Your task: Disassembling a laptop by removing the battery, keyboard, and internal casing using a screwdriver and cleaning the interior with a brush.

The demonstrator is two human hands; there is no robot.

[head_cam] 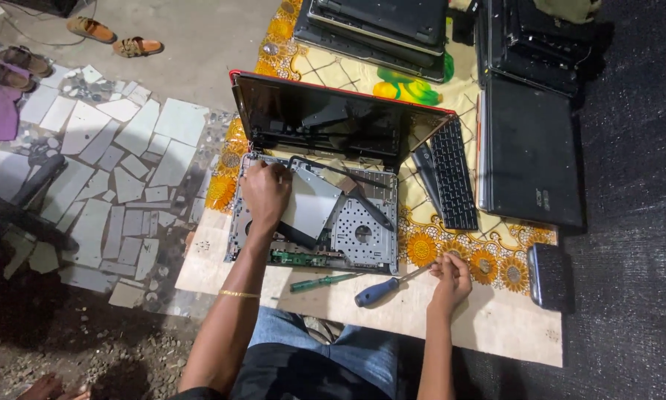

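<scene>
While the left hand (265, 194) presses flat on the opened laptop (314, 215), the right hand (451, 275) pinches a screwdriver (381, 289).

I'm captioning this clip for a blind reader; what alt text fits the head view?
A person's left hand presses on the opened base of a red-edged laptop with its keyboard removed, while the right hand touches the shaft of a blue-handled screwdriver. A green-handled screwdriver and loose black keyboard lie nearby.

The left hand (265, 194) rests on an opened laptop (314, 215) chassis while the right hand (451, 275) touches a blue-handled screwdriver (383, 289) beside a green-handled screwdriver (320, 281).
</scene>
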